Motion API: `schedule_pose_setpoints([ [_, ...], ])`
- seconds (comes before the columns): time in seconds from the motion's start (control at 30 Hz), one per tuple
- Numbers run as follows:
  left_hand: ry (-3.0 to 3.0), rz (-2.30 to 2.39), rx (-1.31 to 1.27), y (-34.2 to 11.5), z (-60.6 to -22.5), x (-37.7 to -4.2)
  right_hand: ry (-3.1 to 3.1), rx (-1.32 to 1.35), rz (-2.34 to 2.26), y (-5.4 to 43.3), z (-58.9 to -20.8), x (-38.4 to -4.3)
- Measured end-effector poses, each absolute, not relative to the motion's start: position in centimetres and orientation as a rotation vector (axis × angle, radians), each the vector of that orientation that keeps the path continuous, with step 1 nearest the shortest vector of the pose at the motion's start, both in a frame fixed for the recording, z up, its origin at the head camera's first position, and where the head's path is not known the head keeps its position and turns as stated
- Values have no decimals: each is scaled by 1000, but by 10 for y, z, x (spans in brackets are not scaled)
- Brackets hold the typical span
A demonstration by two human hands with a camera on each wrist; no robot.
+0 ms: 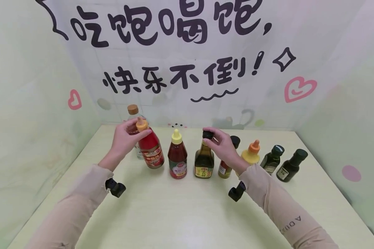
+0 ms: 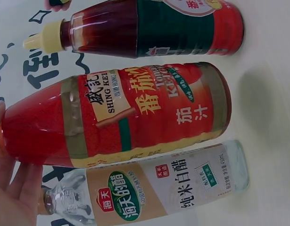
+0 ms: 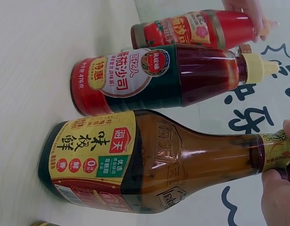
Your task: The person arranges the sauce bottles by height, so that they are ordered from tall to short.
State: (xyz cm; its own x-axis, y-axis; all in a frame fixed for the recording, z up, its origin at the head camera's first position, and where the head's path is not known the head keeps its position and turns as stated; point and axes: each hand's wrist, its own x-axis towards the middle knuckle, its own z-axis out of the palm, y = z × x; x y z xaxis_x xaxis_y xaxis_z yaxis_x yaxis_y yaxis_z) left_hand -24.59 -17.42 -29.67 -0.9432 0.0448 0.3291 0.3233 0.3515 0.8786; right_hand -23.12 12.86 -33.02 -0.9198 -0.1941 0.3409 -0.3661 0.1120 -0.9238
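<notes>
The Shing Kee tomato ketchup bottle (image 1: 152,147) was left of centre at the far side of the table (image 1: 177,214), top tipped left; I couldn't tell whether its base touched down. The left hand (image 1: 125,135) was curled round its neck by the orange cap (image 1: 142,126). I judged it heavy and slick-sided, so that narrow neck seemed the best hold. Further right, past a yellow-capped tomato sauce bottle (image 1: 177,159), the right hand (image 1: 222,146) gripped the Haitian soy sauce bottle (image 1: 204,159) by its neck; I took that for stiff, breakable glass. The left wrist view plainly showed me the white rice vinegar bottle (image 2: 159,183), mostly hidden from the head view.
</notes>
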Motion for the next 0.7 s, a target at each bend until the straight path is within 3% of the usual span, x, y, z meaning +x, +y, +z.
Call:
schedule_pose_setpoints([
  [0.7,-2435,-1598,-229,-128,-309,-285,-2235,581,1928,130,-332,-232],
])
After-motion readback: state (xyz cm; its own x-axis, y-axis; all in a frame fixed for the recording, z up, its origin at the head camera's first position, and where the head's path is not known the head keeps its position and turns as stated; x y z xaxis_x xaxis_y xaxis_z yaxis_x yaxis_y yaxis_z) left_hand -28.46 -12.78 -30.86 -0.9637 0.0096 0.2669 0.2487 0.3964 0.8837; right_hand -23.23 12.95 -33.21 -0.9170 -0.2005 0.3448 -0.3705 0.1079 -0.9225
